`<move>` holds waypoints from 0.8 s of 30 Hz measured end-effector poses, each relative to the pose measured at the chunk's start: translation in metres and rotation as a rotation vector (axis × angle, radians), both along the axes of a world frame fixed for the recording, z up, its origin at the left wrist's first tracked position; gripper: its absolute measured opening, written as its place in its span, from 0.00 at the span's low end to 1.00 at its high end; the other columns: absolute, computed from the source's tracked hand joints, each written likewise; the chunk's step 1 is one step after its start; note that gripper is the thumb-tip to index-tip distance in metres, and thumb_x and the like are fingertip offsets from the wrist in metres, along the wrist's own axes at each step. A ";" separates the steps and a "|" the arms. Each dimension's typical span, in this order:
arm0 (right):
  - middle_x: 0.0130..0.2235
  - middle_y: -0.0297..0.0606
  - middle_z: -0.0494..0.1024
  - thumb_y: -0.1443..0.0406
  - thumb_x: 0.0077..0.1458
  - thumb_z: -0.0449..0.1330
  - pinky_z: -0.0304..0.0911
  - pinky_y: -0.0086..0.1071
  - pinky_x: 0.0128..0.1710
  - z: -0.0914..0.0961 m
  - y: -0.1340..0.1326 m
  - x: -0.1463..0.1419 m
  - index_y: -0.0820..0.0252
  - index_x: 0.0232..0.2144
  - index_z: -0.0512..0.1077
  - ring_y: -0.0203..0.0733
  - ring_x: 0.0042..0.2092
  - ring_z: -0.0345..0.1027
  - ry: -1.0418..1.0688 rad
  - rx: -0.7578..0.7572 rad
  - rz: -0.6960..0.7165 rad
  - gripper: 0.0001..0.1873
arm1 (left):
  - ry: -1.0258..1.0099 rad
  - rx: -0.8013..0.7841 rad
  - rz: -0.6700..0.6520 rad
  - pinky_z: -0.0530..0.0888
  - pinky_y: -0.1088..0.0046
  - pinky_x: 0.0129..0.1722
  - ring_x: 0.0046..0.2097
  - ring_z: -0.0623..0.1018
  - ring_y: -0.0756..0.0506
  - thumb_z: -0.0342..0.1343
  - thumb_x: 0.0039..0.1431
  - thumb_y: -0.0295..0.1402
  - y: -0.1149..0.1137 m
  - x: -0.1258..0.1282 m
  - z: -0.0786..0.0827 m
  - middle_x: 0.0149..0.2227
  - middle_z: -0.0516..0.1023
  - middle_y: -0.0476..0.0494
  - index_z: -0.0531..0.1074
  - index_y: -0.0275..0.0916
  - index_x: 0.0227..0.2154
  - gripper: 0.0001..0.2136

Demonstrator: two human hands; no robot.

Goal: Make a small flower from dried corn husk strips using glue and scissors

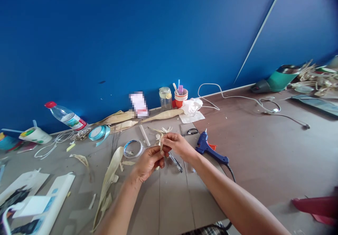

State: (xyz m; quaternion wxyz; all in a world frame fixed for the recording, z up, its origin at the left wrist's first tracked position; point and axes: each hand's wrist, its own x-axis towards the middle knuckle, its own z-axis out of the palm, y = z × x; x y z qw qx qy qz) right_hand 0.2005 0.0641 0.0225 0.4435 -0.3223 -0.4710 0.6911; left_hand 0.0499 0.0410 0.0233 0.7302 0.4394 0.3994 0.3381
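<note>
Between my two hands is a small dried corn husk piece (161, 140), pale and thin, partly covered by the fingers. My left hand (151, 160) pinches its lower end. The fingertips of my right hand (176, 144) close on it just above. Right below the hands lies a slim dark tool (175, 162) that resembles a craft knife. To the left are a tape roll (132, 148) and a whitish stick (144, 135). A blue glue gun (211, 150) rests to the right of my right hand, nozzle pointing away. Long husk leaves (112, 171) lie left of my left forearm.
Along the blue wall stand a tilted water bottle (70, 119), a phone (139, 105), a jar (165, 98) and orange-white paper cups (181, 97). Blue ribbon (97, 133) sits behind the tape. A white cable (237, 96) crosses the right side toward a green cup (282, 78).
</note>
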 end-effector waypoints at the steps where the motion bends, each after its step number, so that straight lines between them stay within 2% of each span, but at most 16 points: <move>1: 0.16 0.26 0.63 0.57 0.47 0.60 0.54 0.28 0.20 -0.001 0.000 0.000 0.60 0.20 0.64 0.31 0.18 0.57 0.012 -0.020 -0.002 0.14 | 0.004 -0.002 -0.011 0.62 0.77 0.23 0.21 0.67 0.56 0.61 0.49 0.36 0.000 0.000 0.000 0.30 0.71 0.46 0.75 0.34 0.32 0.10; 5: 0.16 0.27 0.65 0.59 0.47 0.59 0.52 0.27 0.19 -0.003 0.004 0.002 0.60 0.20 0.64 0.30 0.17 0.56 0.010 -0.074 -0.025 0.12 | -0.020 -0.032 -0.045 0.66 0.75 0.25 0.24 0.71 0.53 0.60 0.51 0.36 -0.002 0.000 0.002 0.32 0.72 0.45 0.74 0.34 0.36 0.12; 8: 0.17 0.28 0.65 0.61 0.45 0.59 0.50 0.26 0.21 -0.002 0.006 0.003 0.62 0.19 0.65 0.29 0.19 0.55 -0.066 -0.073 -0.137 0.11 | -0.064 -0.051 -0.057 0.69 0.73 0.26 0.24 0.72 0.52 0.58 0.52 0.36 -0.003 0.000 0.003 0.34 0.72 0.44 0.72 0.35 0.36 0.11; 10: 0.17 0.27 0.65 0.62 0.44 0.60 0.49 0.25 0.21 -0.001 0.006 0.004 0.62 0.18 0.66 0.28 0.20 0.53 -0.096 -0.080 -0.190 0.10 | -0.074 -0.039 -0.030 0.69 0.73 0.25 0.23 0.71 0.53 0.58 0.52 0.36 -0.003 0.001 0.003 0.33 0.73 0.45 0.70 0.35 0.33 0.09; 16: 0.18 0.27 0.64 0.63 0.42 0.60 0.47 0.26 0.21 -0.003 0.007 0.004 0.62 0.18 0.67 0.27 0.20 0.52 -0.043 -0.140 -0.161 0.09 | -0.028 -0.005 0.060 0.66 0.76 0.23 0.21 0.70 0.54 0.60 0.50 0.34 -0.003 0.003 -0.001 0.28 0.73 0.48 0.68 0.36 0.28 0.08; 24: 0.18 0.28 0.65 0.64 0.40 0.61 0.45 0.27 0.20 -0.005 0.008 0.003 0.63 0.19 0.67 0.27 0.19 0.52 0.007 -0.223 -0.131 0.08 | 0.000 0.027 0.088 0.65 0.77 0.23 0.20 0.70 0.55 0.62 0.47 0.35 -0.001 0.003 -0.002 0.26 0.73 0.50 0.67 0.36 0.26 0.10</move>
